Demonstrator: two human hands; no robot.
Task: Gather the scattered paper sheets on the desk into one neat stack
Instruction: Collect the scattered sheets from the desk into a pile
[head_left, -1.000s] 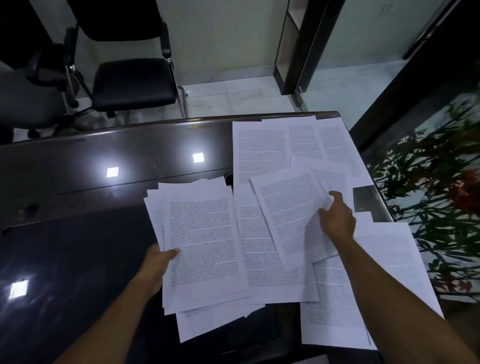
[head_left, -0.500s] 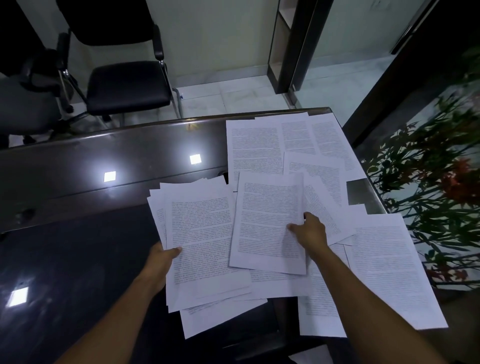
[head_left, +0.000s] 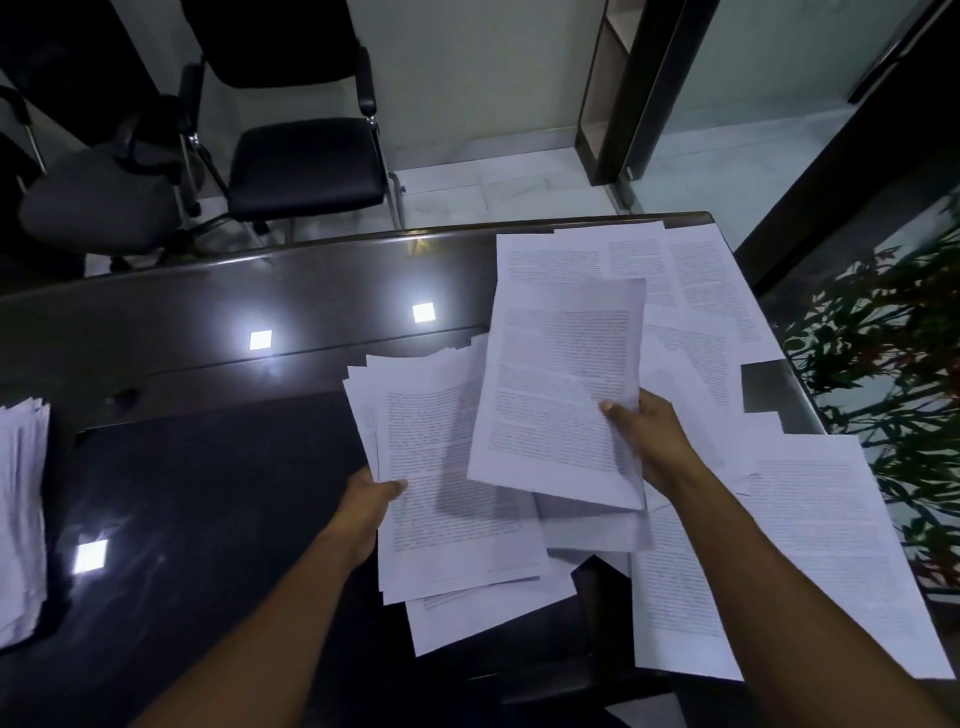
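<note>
A rough, fanned stack of printed sheets (head_left: 441, 499) lies in the middle of the dark desk (head_left: 208, 467). My left hand (head_left: 371, 506) grips its left edge, thumb on top. My right hand (head_left: 652, 439) pinches the right edge of a single printed sheet (head_left: 561, 395), which is lifted off the desk and hangs tilted over the stack's right side, casting a shadow on it. More loose sheets (head_left: 691, 291) lie spread over the desk's far right, and others (head_left: 810, 545) cover the near right corner.
A second pile of paper (head_left: 18, 519) sits at the desk's left edge. Two chairs (head_left: 306, 166) stand beyond the far edge. A leafy plant (head_left: 893, 364) fills the space right of the desk. Ceiling lights reflect on the glossy top.
My right hand has drawn one sheet leftward across the loose papers and lifted it off the desk above the stack. My left hand stays on the stack's left edge.
</note>
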